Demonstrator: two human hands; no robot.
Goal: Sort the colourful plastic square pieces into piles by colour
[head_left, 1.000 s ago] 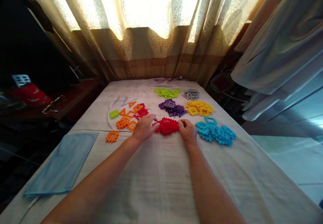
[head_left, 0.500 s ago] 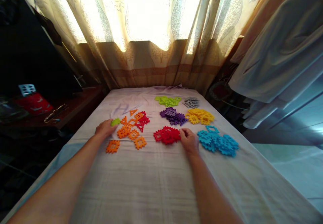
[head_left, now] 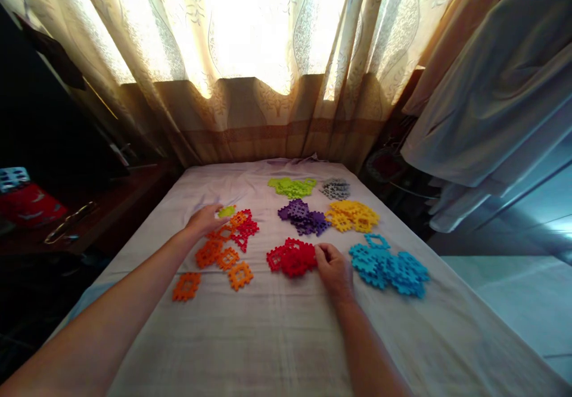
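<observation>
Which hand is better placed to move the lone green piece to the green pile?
Left, I'd judge: the left hand has the lone green piece at its fingertips, while the right hand is at the red pile, well away from that piece.

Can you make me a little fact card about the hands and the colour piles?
left hand: holds green piece
right hand: touches red pile
near left hand: orange pieces, red pieces
beyond red pile: purple pile
right side: blue pile, yellow pile
farthest piles: green pile, grey pile
</observation>
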